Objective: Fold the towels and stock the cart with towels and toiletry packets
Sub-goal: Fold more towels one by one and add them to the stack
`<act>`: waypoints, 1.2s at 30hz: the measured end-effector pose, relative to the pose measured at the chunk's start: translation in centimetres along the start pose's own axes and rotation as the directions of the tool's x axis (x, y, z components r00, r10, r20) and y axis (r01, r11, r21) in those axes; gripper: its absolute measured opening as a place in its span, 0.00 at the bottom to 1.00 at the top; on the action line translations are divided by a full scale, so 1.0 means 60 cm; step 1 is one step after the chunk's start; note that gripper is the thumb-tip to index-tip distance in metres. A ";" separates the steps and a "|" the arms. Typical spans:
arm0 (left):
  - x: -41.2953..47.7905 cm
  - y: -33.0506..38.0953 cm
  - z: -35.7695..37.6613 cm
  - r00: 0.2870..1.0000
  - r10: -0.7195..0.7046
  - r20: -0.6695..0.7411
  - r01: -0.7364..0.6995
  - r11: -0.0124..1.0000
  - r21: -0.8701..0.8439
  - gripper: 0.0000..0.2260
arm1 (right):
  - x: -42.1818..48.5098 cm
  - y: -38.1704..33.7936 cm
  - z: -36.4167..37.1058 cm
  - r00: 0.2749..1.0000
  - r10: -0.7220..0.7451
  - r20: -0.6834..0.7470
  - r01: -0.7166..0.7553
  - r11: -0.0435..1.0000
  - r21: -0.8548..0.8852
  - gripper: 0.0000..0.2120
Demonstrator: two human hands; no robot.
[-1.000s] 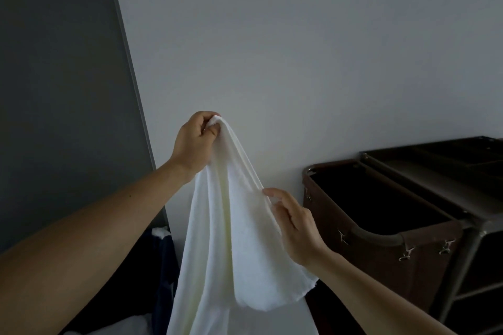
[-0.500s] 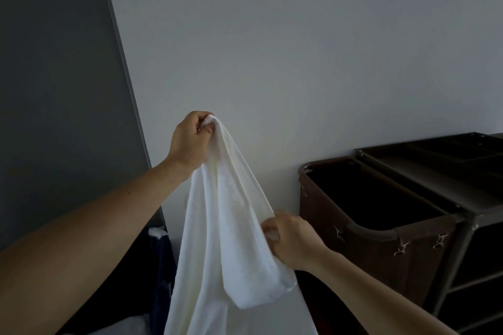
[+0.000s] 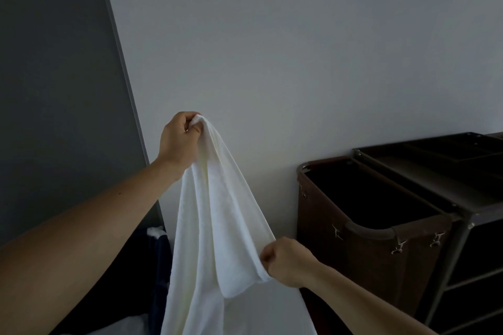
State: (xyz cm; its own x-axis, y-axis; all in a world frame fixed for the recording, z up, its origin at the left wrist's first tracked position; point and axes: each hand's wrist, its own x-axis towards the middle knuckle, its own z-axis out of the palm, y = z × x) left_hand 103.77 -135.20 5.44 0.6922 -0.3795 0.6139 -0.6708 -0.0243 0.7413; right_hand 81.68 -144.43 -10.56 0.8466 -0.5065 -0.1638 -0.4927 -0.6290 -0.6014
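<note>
Your right hand (image 3: 285, 261) slid down the towel (image 3: 217, 212), fingers (image 3: 266, 255) now pinching its edge. Your left hand (image 3: 178, 141) grips the top corner, so it looks ready to spread.

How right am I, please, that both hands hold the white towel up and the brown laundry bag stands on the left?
Not quite: the head view shows the laundry bag on the person's right. The left hand and right hand do hold the towel up.
</note>
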 end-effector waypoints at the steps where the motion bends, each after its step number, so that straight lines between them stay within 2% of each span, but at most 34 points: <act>1: 0.000 0.000 -0.001 1.000 -0.004 -0.001 0.004 1.000 0.000 0.10 | 0.000 -0.002 0.001 0.999 0.028 0.032 -0.031 0.995 0.092 0.10; 2: 0.000 -0.001 -0.002 1.000 -0.006 -0.004 0.006 1.000 0.003 0.10 | -0.002 -0.007 0.002 0.996 0.058 0.065 -0.069 0.981 0.180 0.10; 4: -0.002 0.000 -0.001 1.000 -0.011 -0.013 0.011 1.000 0.000 0.10 | -0.001 -0.015 0.005 0.989 0.102 0.112 -0.127 0.961 0.246 0.17; 5: -0.003 0.001 0.001 1.000 -0.015 -0.015 0.015 1.000 -0.006 0.10 | 0.003 -0.018 0.009 0.987 0.103 0.121 -0.130 0.963 0.237 0.20; 8: -0.008 0.005 0.006 1.000 -0.026 0.001 0.026 0.999 -0.031 0.10 | 0.011 -0.030 0.019 0.990 0.087 0.113 -0.115 0.954 0.275 0.19; 10: -0.010 0.007 0.009 1.000 -0.018 0.008 0.018 0.999 -0.027 0.10 | 0.014 -0.038 0.025 0.995 0.060 0.085 -0.084 0.945 0.315 0.22; 11: -0.010 0.008 0.009 1.000 -0.009 0.006 0.009 1.000 -0.018 0.10 | 0.016 -0.041 0.028 0.997 0.054 0.060 -0.069 0.958 0.279 0.21; 13: -0.011 0.008 0.009 1.000 0.007 0.004 -0.007 1.000 -0.004 0.10 | 0.023 -0.045 0.035 0.999 0.047 0.020 -0.051 0.972 0.230 0.14; 14: -0.011 0.008 0.009 1.000 0.010 0.003 -0.010 1.000 -0.002 0.10 | 0.026 -0.046 0.037 0.999 0.043 0.008 -0.044 0.967 0.250 0.11; 16: -0.011 0.005 0.006 1.000 0.009 -0.002 -0.009 1.000 0.001 0.10 | 0.031 -0.051 0.040 0.999 0.044 -0.004 -0.040 0.948 0.315 0.12; 18: -0.010 0.003 0.003 1.000 0.010 -0.010 -0.010 1.000 0.008 0.10 | 0.033 -0.059 0.040 0.998 0.041 -0.052 -0.026 0.960 0.278 0.14; 20: -0.009 0.002 0.000 1.000 0.012 -0.012 -0.012 1.000 0.009 0.10 | 0.029 -0.062 0.036 0.993 0.033 -0.113 -0.014 0.987 0.160 0.12; 23: -0.003 -0.002 -0.013 1.000 0.000 -0.021 0.000 1.000 0.026 0.10 | 0.021 -0.053 0.018 0.999 0.017 -0.036 -0.018 1.000 -0.022 0.08; 25: 0.001 -0.007 -0.022 0.999 -0.010 -0.036 0.012 0.999 0.046 0.10 | 0.016 -0.044 0.005 0.999 0.037 0.018 -0.035 0.994 -0.107 0.09; 29: -0.003 -0.015 -0.022 0.999 -0.014 -0.048 0.016 0.999 0.034 0.10 | 0.018 -0.039 -0.004 0.993 0.117 0.021 -0.117 0.993 0.016 0.10; 33: -0.007 -0.007 -0.011 0.999 -0.023 -0.037 0.023 1.000 0.004 0.09 | 0.019 -0.049 0.024 0.985 0.157 0.076 -0.163 0.984 0.079 0.15; 36: -0.010 -0.005 -0.007 1.000 0.019 -0.022 -0.018 1.000 0.019 0.08 | 0.018 -0.054 0.048 0.984 0.162 0.071 -0.165 0.986 0.035 0.14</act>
State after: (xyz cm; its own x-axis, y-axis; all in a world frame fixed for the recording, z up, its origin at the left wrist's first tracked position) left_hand 103.65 -134.55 4.96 0.6853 -0.3596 0.6334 -0.6882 -0.0351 0.7247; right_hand 84.77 -141.24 -11.07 0.7674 -0.5589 -0.3142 -0.6183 -0.5154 -0.5933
